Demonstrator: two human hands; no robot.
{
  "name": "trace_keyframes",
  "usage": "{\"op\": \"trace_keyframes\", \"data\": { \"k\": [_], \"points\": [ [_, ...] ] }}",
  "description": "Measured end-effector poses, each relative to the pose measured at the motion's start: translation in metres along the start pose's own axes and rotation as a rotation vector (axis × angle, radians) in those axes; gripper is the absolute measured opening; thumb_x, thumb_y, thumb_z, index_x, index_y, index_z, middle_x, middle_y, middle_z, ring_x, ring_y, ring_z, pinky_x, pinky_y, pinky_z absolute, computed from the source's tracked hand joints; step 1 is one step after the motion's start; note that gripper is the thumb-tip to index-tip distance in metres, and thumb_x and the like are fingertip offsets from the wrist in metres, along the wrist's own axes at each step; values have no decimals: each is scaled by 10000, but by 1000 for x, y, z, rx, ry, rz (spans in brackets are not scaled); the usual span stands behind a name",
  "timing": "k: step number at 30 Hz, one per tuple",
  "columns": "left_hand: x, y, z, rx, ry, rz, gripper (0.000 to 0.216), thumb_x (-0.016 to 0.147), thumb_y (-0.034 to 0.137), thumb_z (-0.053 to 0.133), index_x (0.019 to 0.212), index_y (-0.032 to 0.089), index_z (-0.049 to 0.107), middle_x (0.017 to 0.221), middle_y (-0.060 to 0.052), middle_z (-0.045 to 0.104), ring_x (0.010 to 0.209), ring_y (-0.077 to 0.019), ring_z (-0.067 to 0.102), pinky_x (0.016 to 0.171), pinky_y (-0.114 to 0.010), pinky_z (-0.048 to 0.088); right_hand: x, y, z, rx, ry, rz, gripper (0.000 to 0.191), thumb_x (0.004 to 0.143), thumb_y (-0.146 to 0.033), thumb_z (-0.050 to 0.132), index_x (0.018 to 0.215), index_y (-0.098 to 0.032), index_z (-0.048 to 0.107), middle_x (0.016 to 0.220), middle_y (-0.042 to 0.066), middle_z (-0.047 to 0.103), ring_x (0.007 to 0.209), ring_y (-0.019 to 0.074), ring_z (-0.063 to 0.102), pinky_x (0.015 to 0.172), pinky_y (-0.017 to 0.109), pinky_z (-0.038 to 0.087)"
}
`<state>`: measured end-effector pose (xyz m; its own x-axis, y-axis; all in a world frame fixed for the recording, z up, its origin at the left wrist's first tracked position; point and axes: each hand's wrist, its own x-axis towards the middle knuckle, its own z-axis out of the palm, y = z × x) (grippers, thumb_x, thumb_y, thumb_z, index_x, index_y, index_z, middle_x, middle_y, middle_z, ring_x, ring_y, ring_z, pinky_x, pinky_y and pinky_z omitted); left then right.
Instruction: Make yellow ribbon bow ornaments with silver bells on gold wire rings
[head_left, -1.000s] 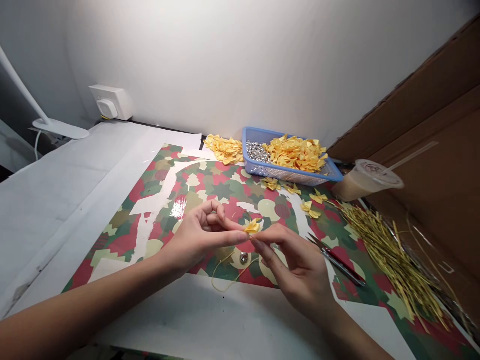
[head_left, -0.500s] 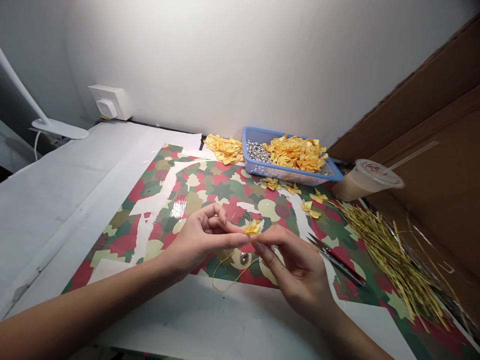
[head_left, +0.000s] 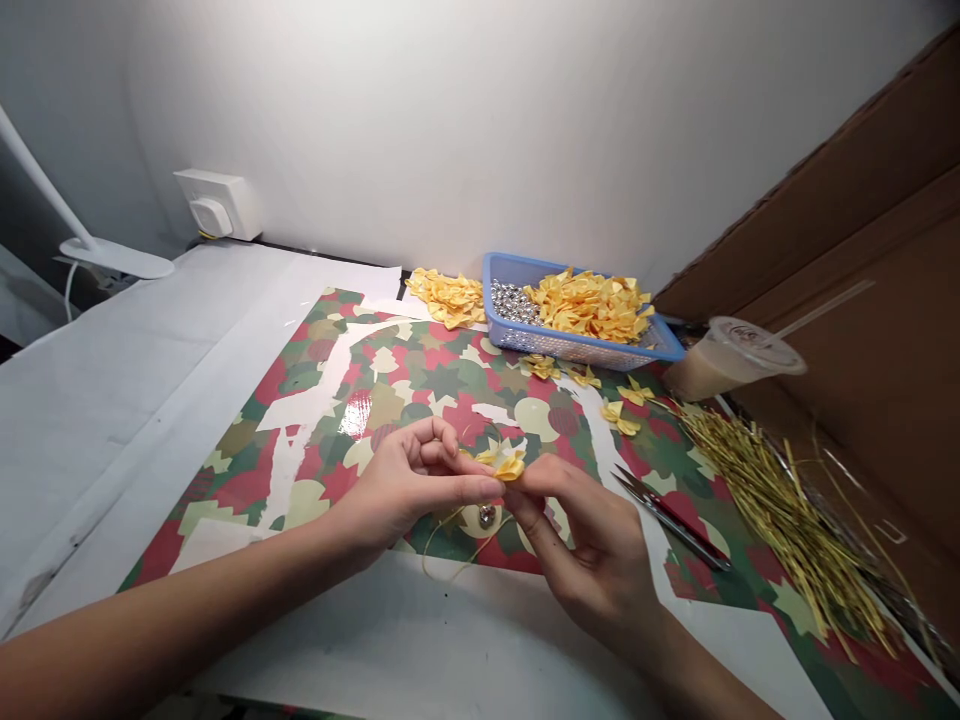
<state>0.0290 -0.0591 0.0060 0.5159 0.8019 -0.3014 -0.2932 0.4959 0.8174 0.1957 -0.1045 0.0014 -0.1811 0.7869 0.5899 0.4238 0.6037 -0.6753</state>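
L hand (head_left: 431,478) and R hand (head_left: 592,525) meet over the near-mid part of the patterned sheet (head_left: 420,375), both pinching a yellow ribbon bow (head_left: 510,466) btwn thumb & index tips, L hand at its left side, R hand at its right. Just on the near side of the bow lies a silver jingle bell (head_left: 487,515), w/ a loop of thin yellow cord (head_left: 450,577) beside it. Far side: blue plastic basket (head_left: 581,355) w/ silver bells (head_left: 514,303) at left and lots of yellow bows (head_left: 592,303) at right; another bow pile (head_left: 448,297) sits just left of it. To the right: slim pointed metal tool (head_left: 679,525) (snips or tweezers, can't tell), then bundled gold-green cords (head_left: 787,530), and a lidded plastic cup (head_left: 739,355) w/ straw, farther back.
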Motion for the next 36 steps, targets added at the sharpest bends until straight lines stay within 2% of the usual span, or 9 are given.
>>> {"op": "trace_keyframes", "data": {
  "k": [8, 13, 17, 23, 25, 28, 31, 34, 36],
  "points": [
    [0, 1, 1, 33, 11, 78, 349, 647, 117, 808, 698, 177, 468, 700, 36, 737, 572, -63, 623, 550, -176, 449, 2, 0, 2, 35, 25, 88, 153, 865, -98, 544, 753, -203, 545, 620, -23, 537, 535, 101, 486, 473, 219, 409],
    [1, 1, -1, 34, 25, 114, 348, 658, 134, 811, 709, 179, 470, 704, 33, 740, 620, -74, 646, 613, -187, 477, 2, 1, 3, 57, 24, 183, 86, 872, -168, 574, 792, -193, 596, 668, 1, 599, 578, 121, 551, 509, 238, 467],
    [1, 2, -1, 54, 51, 110, 362, 641, 151, 820, 694, 182, 464, 709, 22, 737, 649, -102, 663, 629, -214, 482, 2, 1, 1, 55, 21, 145, 108, 869, -120, 549, 812, -191, 608, 691, 2, 623, 606, 121, 570, 542, 235, 474],
    [1, -1, -1, 34, -3, 72, 367, 632, 138, 806, 693, 183, 446, 648, 39, 715, 551, -78, 615, 561, -204, 450, 1, 2, 3, 80, 11, 119, 139, 868, -112, 550, 761, -199, 565, 655, -15, 565, 579, 108, 513, 526, 221, 433],
    [2, -1, -1, 65, -4, 77, 341, 640, 156, 801, 717, 182, 469, 676, 34, 707, 574, -81, 613, 567, -207, 458, 0, 3, 3, 134, 9, 170, 130, 872, -141, 559, 761, -205, 575, 662, -13, 568, 591, 114, 514, 538, 228, 431],
    [1, 3, -1, 153, -3, 146, 304, 644, 183, 793, 785, 182, 523, 767, 23, 677, 713, -101, 623, 644, -220, 495, 1, 7, 0, 332, 17, 326, 115, 879, -226, 583, 766, -223, 603, 671, -19, 555, 540, 102, 458, 487, 225, 388],
    [0, 7, -3, 384, -15, 305, 179, 753, 247, 702, 844, 182, 562, 841, -2, 641, 806, -123, 609, 695, -240, 502, 6, 15, -10, 576, 65, 486, 120, 849, -318, 638, 760, -238, 628, 698, -19, 550, 564, 98, 452, 500, 209, 381],
    [2, 5, -9, 915, -91, 537, 70, 867, 212, 563, 899, 171, 609, 855, -42, 660, 794, -153, 596, 684, -281, 484, 14, 22, -20, 809, 131, 574, 156, 744, -350, 733, 705, -225, 647, 720, -5, 571, 706, 116, 515, 648, 200, 435],
    [5, -1, -15, 1255, -241, 715, 134, 893, 181, 521, 966, 160, 632, 912, -76, 686, 850, -192, 596, 740, -332, 484, 19, 25, -24, 952, 149, 623, 173, 680, -332, 767, 670, -208, 647, 724, 1, 572, 739, 118, 520, 695, 194, 444]
  ]
}}
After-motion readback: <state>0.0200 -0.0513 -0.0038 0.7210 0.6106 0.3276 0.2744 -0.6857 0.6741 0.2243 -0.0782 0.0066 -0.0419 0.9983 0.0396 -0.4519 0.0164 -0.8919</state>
